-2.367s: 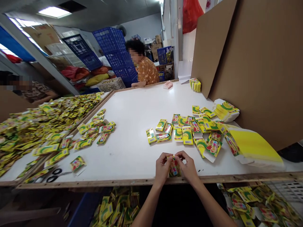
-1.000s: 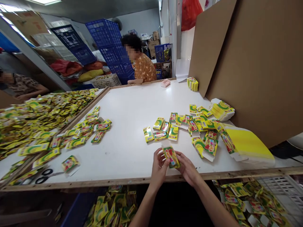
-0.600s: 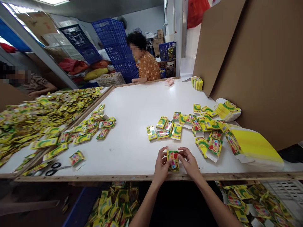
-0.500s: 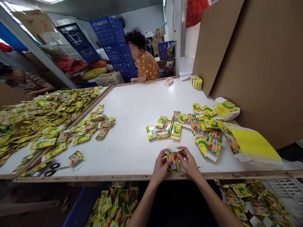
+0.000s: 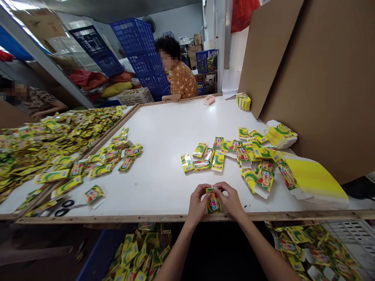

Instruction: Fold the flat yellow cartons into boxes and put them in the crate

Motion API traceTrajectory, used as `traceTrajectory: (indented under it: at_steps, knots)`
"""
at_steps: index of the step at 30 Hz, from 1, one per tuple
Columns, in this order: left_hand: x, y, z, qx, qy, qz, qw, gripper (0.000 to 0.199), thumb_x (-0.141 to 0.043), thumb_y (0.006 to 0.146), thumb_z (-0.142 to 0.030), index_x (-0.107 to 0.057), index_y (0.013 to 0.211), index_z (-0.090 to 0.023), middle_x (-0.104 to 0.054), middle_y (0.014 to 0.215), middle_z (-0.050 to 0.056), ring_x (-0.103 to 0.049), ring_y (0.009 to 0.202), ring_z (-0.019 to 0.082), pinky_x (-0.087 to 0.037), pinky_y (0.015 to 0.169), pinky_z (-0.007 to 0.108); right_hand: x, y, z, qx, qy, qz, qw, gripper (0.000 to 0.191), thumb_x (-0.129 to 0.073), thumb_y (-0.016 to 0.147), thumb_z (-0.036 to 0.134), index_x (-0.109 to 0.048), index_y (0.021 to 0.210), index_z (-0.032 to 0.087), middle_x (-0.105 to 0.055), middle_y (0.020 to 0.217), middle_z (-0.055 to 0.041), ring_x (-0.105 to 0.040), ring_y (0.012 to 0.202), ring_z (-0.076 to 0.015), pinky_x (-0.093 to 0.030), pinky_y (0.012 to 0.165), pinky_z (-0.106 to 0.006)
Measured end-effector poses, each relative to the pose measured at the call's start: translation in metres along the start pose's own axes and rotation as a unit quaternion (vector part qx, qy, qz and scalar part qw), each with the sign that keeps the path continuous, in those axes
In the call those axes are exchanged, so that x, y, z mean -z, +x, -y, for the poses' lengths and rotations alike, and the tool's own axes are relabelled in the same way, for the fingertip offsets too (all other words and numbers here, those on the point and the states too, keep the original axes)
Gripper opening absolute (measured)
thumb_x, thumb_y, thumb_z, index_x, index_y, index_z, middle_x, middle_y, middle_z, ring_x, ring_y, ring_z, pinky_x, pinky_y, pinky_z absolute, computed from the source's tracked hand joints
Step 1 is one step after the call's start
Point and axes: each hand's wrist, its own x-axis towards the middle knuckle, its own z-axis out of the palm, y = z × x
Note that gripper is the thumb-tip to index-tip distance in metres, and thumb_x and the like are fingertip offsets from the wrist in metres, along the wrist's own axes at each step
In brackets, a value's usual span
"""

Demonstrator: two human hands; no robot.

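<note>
A small yellow and green printed box (image 5: 215, 203) stands near the front edge of the white table, between my two hands. My left hand (image 5: 199, 201) grips its left side, thumb on the printed face and fingers curled over the top. My right hand (image 5: 230, 199) closes on its upper right, with the thumb on the face and fingertips at the top end. The fingers partly hide the top of the box. Just beyond my hands lies a group of similar boxes (image 5: 202, 166); more boxes, some with open white flaps (image 5: 262, 192), lie to the right.
Flat yellow cartons (image 5: 315, 179) are stacked at right beside tall cardboard sheets (image 5: 325, 89). Scissors (image 5: 63, 210) lie at front left. A wooden strip (image 5: 117, 123) borders a heap of packets (image 5: 73, 132). A co-worker (image 5: 183, 80) sits across the table. Filled crates are below the edge.
My right hand has moved left onto the box, its fingertips now meeting my left hand's at the top. The other things on the table have stayed put.
</note>
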Motion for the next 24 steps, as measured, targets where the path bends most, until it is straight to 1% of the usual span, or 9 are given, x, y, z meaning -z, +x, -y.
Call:
traceTrajectory:
  at_steps: [2,6,9,13,16,19,24]
  knots:
    - [0.001,-0.001,-0.001,-0.012,0.037,-0.006,0.999,0.019,-0.062,0.081,-0.029,-0.064,0.095,-0.017,-0.066,0.095,0.007,-0.062,0.093,0.02,-0.049,0.084,0.032,0.0,-0.001,0.002,0.016,-0.012,0.009,1.0,0.022,-0.056,0.085,0.039,-0.069,0.087,0.022,-0.069,0.093,-0.0063,-0.061,0.086,-0.0215,-0.047,0.077,-0.033]
    - [-0.001,-0.001,-0.005,-0.011,0.052,-0.031,0.998,0.021,-0.063,0.08,-0.033,-0.066,0.092,-0.016,-0.068,0.09,0.007,-0.062,0.088,0.02,-0.049,0.081,0.032,-0.001,-0.002,0.005,0.013,-0.03,-0.013,0.999,0.021,-0.058,0.084,0.039,-0.069,0.088,0.022,-0.069,0.088,-0.0052,-0.059,0.079,-0.0203,-0.047,0.074,-0.032]
    - [-0.004,0.001,-0.007,-0.003,0.038,-0.054,0.998,0.02,-0.066,0.077,-0.031,-0.066,0.091,-0.016,-0.068,0.087,0.006,-0.062,0.083,0.018,-0.049,0.076,0.029,-0.002,-0.001,0.004,-0.006,-0.048,-0.027,0.998,0.021,-0.059,0.082,0.038,-0.068,0.089,0.021,-0.069,0.083,-0.0043,-0.057,0.074,-0.0197,-0.046,0.072,-0.032]
    - [-0.007,0.006,-0.006,0.011,0.03,-0.075,0.997,0.016,-0.067,0.074,-0.028,-0.067,0.085,-0.016,-0.067,0.078,0.003,-0.06,0.074,0.016,-0.048,0.071,0.026,-0.001,0.005,0.005,-0.026,-0.034,-0.033,0.999,0.023,-0.057,0.082,0.041,-0.066,0.084,0.02,-0.067,0.076,-0.0036,-0.055,0.069,-0.0187,-0.046,0.067,-0.031]
    - [-0.006,0.01,-0.004,0.027,0.017,-0.079,0.996,0.016,-0.068,0.072,-0.027,-0.068,0.082,-0.015,-0.065,0.073,0.002,-0.057,0.068,0.014,-0.047,0.066,0.025,-0.001,0.008,0.005,-0.024,-0.021,-0.024,0.999,0.025,-0.056,0.083,0.043,-0.065,0.081,0.019,-0.065,0.073,-0.003,-0.055,0.066,-0.0175,-0.046,0.064,-0.03]
    - [-0.005,0.012,-0.002,0.04,-0.005,-0.082,0.996,0.017,-0.071,0.068,-0.027,-0.069,0.079,-0.015,-0.064,0.068,0.001,-0.055,0.063,0.013,-0.045,0.061,0.024,0.0,0.009,0.005,-0.037,-0.009,-0.023,0.999,0.028,-0.057,0.082,0.046,-0.065,0.08,0.019,-0.065,0.072,-0.0031,-0.055,0.064,-0.0175,-0.046,0.063,-0.029]
    - [-0.007,0.015,-0.003,0.048,-0.017,-0.086,0.995,0.016,-0.071,0.066,-0.028,-0.069,0.076,-0.015,-0.063,0.065,0.001,-0.055,0.061,0.013,-0.045,0.06,0.024,0.002,0.011,0.007,-0.05,-0.011,-0.012,0.999,0.029,-0.058,0.081,0.047,-0.065,0.079,0.019,-0.065,0.072,-0.0028,-0.055,0.065,-0.0179,-0.046,0.064,-0.029]
